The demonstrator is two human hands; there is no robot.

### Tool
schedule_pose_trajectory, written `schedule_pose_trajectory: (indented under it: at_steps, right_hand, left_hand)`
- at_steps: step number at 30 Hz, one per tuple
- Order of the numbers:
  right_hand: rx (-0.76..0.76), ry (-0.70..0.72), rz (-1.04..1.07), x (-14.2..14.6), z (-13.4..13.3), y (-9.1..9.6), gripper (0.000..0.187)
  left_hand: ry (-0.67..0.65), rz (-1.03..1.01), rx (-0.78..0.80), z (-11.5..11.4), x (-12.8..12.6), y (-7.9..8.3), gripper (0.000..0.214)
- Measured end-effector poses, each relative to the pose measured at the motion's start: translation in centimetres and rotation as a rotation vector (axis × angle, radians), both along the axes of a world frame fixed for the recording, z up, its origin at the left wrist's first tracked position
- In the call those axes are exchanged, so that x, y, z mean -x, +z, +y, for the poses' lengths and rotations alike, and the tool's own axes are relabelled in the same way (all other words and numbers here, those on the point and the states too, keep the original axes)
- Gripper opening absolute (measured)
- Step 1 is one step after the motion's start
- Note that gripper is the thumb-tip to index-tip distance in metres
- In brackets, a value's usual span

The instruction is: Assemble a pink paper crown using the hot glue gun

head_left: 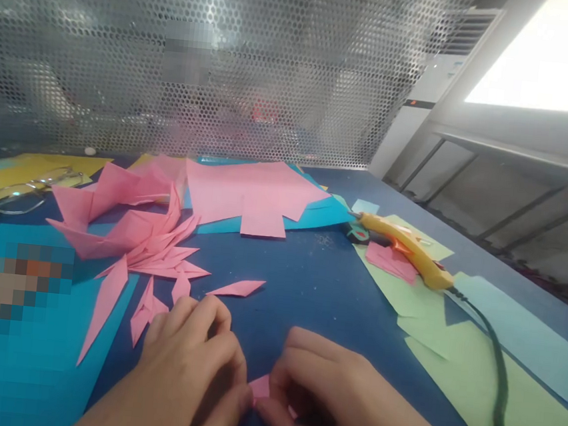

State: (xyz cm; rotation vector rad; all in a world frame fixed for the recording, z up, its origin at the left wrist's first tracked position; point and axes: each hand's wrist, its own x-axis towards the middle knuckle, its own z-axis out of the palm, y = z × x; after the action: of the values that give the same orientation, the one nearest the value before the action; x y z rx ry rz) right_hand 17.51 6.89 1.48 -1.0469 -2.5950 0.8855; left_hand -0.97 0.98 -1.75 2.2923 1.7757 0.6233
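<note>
eyeglasses (23, 190) over yellow paper (90, 166) | yellow glue gun (414, 249), right | perforated metal screen (289, 59), rear

White glare burns out the panel (555, 58) at upper right, while the perforated screen (298, 60) looks hazy.

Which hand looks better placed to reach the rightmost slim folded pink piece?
Probably the left hand: it is close beside the folded pink piece, while the right hand sits farther off. Both touch the small pink paper, though.

We see matt pink paper (159, 254) at left, a smooth tabletop (303, 268), a shiny perforated metal panel (277, 72) far off, and a plastic-looking yellow tool (414, 249) at right.
</note>
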Motion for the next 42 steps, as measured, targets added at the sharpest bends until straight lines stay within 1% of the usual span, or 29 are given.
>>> schedule_pose_trajectory:
  at_steps: [5,10,14,18,21,23,26,30,33,35,38,42]
  right_hand:
    - [0.021,-0.066,-0.046,-0.1,-0.1,0.0,0.018]
    - [0.053,-0.098,-0.093,0.1,-0.1,0.1,0.017]
    - [0.068,-0.107,-0.108,0.4,-0.1,0.3,0.019]
    - [0.084,-0.108,-0.124,0.2,0.1,0.9,0.021]
    - [0.145,-0.084,-0.115,0.0,0.4,1.3,0.022]
    - [0.174,-0.062,-0.097,-0.1,0.6,1.4,0.016]
    - [0.169,-0.048,-0.082,-0.1,0.7,1.2,0.012]
    - [0.141,-0.003,-0.042,-0.3,0.3,1.0,0.014]
    - [0.132,-0.007,0.009,-0.6,0.2,1.0,0.014]
    - [0.150,-0.017,0.023,-0.6,0.3,0.9,0.015]
    - [0.180,-0.041,0.026,-0.4,0.5,0.7,0.013]
    - [0.192,-0.067,0.028,-0.2,0.6,0.6,0.010]
  left_hand:
    - [-0.056,-0.032,0.033,0.5,0.8,-0.1,0.013]
    - [0.007,-0.049,0.056,0.2,0.6,0.1,0.013]
    - [-0.005,-0.058,0.014,0.1,0.4,0.4,0.013]
    - [-0.039,-0.056,0.014,0.5,1.1,0.7,0.011]
    - [-0.115,-0.061,0.057,1.0,1.7,0.8,0.018]
    - [-0.125,-0.066,0.099,1.1,2.0,0.8,0.019]
    - [-0.104,-0.088,0.192,1.1,2.0,0.9,0.019]
    - [-0.144,-0.081,0.242,1.1,1.5,1.3,0.027]
    - [-0.167,-0.131,0.268,1.5,1.3,1.4,0.017]
    - [-0.181,-0.134,0.235,1.7,1.3,1.2,0.011]
    - [-0.215,-0.099,0.162,1.6,1.5,0.8,0.015]
    - [-0.214,-0.078,0.126,1.1,1.6,0.3,0.012]
